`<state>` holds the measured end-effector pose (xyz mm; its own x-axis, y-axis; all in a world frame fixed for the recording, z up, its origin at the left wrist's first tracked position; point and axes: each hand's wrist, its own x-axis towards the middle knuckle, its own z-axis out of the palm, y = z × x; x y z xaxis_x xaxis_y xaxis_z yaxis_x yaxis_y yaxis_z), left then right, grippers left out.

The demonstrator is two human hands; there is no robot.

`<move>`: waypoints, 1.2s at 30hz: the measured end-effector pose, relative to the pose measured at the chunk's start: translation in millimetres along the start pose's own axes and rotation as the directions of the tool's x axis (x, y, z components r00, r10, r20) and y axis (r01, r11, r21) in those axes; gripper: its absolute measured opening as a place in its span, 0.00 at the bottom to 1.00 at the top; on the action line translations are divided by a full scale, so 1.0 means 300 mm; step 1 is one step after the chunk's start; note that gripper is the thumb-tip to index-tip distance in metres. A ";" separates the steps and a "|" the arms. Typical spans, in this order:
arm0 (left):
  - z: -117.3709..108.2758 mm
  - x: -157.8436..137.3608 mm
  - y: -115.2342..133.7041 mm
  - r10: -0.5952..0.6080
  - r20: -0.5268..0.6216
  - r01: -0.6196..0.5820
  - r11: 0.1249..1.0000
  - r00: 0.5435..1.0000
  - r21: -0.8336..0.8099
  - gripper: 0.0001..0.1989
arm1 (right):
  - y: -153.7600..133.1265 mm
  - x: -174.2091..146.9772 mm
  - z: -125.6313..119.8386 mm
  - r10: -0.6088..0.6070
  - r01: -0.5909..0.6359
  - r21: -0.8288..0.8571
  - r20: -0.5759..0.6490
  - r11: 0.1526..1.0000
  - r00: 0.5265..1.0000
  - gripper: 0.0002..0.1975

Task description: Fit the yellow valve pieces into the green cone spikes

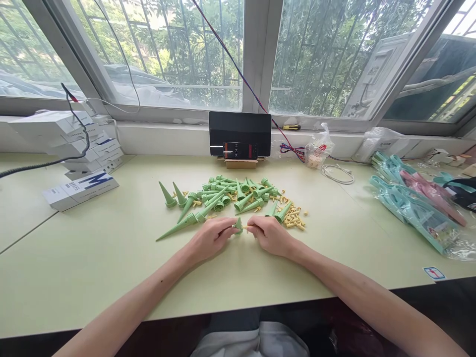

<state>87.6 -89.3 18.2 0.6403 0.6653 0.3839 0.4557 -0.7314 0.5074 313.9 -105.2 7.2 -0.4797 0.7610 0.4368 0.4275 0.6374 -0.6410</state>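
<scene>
My left hand [213,235] is closed on a green plastic spike [238,227], held just above the table near its middle. My right hand [273,235] pinches a small yellow peg [245,227], whose end meets the side of the green piece; whether it sits inside a hole I cannot tell. Behind the hands lies a heap of green cone-shaped spikes [219,187]. Loose yellow pegs [295,218] are piled to the right of it. A long green spike [176,228] lies left of my left hand, and a few others stand upright on their caps.
A tablet [240,130] leans at the window, with a phone [241,150] showing a timer before it. White boxes [80,191] are stacked at left. Bagged teal and pink items [416,198] lie at right, near a coiled white cable [337,174]. A yellow cutter [291,127] rests on the sill.
</scene>
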 end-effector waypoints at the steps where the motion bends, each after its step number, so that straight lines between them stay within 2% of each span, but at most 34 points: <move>1: -0.001 0.000 0.001 0.005 0.004 -0.005 1.000 1.000 0.000 0.16 | 0.000 -0.001 -0.001 0.001 -0.001 0.000 0.003 1.000 1.000 0.09; 18: -0.004 -0.001 0.016 0.026 0.026 -0.026 1.000 0.999 0.000 0.14 | -0.006 0.000 0.000 0.060 -0.060 -0.004 0.041 0.998 0.997 0.17; 27: 0.007 0.009 0.020 -0.040 -0.060 0.040 0.999 0.997 -0.006 0.17 | -0.027 0.007 -0.006 0.119 -0.120 0.042 0.030 0.992 0.992 0.19; 32: 0.008 0.013 0.022 -0.108 -0.049 0.104 0.991 0.993 -0.078 0.18 | -0.040 0.011 -0.016 0.141 -0.143 0.044 0.053 0.989 0.989 0.24; 36: 0.013 0.010 0.023 -0.101 -0.005 0.100 0.990 0.995 -0.099 0.18 | -0.041 0.013 -0.013 0.123 -0.124 0.022 0.066 0.992 0.990 0.26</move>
<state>95.0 -93.0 19.9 0.5879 0.7364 0.3347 0.4540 -0.6429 0.6169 309.8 -109.7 19.2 -0.4731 0.8238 0.3122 0.4669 0.5350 -0.7041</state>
